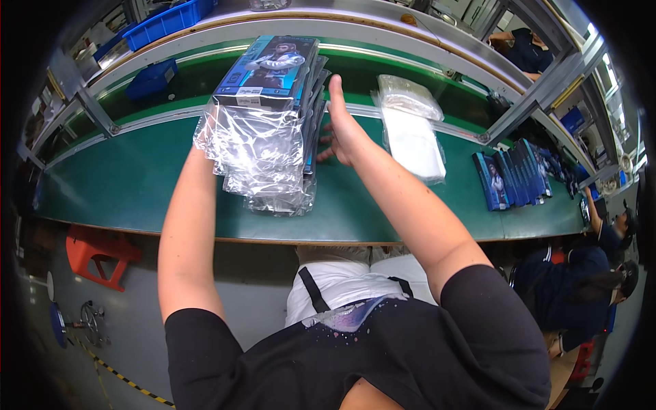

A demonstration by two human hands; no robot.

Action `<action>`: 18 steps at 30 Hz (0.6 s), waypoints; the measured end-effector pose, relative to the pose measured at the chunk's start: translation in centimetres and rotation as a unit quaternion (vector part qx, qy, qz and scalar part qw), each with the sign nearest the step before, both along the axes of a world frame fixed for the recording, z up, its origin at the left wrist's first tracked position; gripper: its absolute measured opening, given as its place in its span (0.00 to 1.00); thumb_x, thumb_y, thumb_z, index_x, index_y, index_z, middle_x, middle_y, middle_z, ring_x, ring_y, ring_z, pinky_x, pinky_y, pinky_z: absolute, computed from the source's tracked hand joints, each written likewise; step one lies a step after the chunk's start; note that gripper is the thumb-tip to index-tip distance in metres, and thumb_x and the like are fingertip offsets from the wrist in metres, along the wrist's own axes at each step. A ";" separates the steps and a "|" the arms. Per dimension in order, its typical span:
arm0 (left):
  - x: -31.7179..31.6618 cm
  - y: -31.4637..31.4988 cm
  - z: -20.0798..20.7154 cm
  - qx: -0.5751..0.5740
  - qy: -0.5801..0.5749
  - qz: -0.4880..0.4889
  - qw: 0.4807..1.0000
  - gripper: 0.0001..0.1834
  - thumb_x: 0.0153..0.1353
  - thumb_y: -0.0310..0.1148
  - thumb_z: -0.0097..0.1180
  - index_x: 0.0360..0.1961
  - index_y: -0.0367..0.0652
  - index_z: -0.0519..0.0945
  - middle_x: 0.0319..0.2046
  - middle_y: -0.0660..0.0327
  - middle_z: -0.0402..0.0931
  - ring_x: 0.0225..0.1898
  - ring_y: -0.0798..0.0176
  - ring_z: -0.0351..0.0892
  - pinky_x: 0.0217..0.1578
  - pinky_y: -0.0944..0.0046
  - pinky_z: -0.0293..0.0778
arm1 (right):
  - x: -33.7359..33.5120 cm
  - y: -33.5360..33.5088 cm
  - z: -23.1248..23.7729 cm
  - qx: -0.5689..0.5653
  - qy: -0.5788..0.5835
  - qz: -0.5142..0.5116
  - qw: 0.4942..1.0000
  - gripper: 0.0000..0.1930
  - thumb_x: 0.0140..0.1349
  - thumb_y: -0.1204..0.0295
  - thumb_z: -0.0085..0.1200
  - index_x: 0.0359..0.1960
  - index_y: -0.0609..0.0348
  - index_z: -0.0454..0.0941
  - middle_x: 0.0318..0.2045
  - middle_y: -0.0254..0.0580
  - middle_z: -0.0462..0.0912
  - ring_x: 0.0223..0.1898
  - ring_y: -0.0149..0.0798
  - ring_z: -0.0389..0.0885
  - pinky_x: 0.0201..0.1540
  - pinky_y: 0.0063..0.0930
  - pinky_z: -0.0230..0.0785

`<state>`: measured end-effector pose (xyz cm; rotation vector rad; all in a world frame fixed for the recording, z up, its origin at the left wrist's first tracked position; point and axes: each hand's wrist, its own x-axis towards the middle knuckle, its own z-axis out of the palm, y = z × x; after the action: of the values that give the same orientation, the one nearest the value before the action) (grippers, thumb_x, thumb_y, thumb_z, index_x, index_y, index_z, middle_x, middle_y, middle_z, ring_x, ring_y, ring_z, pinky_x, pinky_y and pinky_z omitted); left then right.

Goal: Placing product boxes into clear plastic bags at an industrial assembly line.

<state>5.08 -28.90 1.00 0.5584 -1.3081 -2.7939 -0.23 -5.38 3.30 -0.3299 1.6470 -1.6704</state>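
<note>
A tall stack of flat blue boxes (266, 65), each in a clear plastic bag, stands on the green worktable in front of me. The loose bag ends (263, 154) hang toward me, crumpled and shiny. My left hand (208, 128) is at the stack's left side, its fingers hidden by the boxes and plastic. My right hand (344, 133) stands upright at the right side, thumb up and fingers spread. Its palm faces the stack, and I cannot tell whether its fingertips touch it.
Right of the stack lies a pile of clear plastic bags (413, 140). A row of blue boxes (512, 174) stands farther right on the worktable (109, 181). A blue bin (167, 24) sits on the shelf above. Metal posts rise at both sides; other people work at the right.
</note>
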 end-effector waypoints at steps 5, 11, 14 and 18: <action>-1.2 2.2 0.3 0.024 0.020 0.033 0.999 0.48 0.57 0.68 0.43 0.58 0.29 0.66 0.56 0.47 0.69 0.57 0.55 0.70 0.55 0.56 0.68 | -1.9 -3.6 -1.3 -0.070 -0.006 0.047 0.996 0.60 0.43 0.17 0.21 0.71 0.48 0.44 0.68 0.54 0.53 0.67 0.59 0.53 0.60 0.71 0.44; 1.1 2.8 1.2 0.010 0.043 0.059 0.997 0.43 0.60 0.65 0.43 0.57 0.33 0.68 0.56 0.50 0.70 0.54 0.56 0.72 0.53 0.56 0.69 | 0.0 -4.0 -1.6 -0.123 -0.023 0.112 0.986 0.59 0.45 0.19 0.23 0.70 0.52 0.46 0.64 0.56 0.62 0.65 0.57 0.59 0.61 0.67 0.46; 3.2 2.5 1.8 -0.010 0.054 0.071 0.996 0.41 0.61 0.64 0.43 0.57 0.34 0.69 0.55 0.51 0.71 0.53 0.56 0.73 0.52 0.57 0.70 | 1.6 -5.0 -1.7 -0.076 -0.059 0.043 0.994 0.63 0.43 0.18 0.28 0.71 0.56 0.40 0.69 0.56 0.49 0.69 0.62 0.46 0.61 0.72 0.34; 8.7 2.2 -0.2 -0.096 0.078 0.134 0.983 0.37 0.63 0.62 0.43 0.57 0.37 0.70 0.55 0.53 0.72 0.52 0.57 0.74 0.51 0.57 0.71 | 5.3 -0.4 -0.2 -0.045 -0.015 -0.115 0.992 0.56 0.51 0.23 0.29 0.67 0.61 0.52 0.65 0.54 0.58 0.67 0.53 0.53 0.63 0.58 0.47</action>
<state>13.79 -26.69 0.81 0.4566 -1.3384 -2.4113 5.04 -5.76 3.10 -0.1619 1.6403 -1.9143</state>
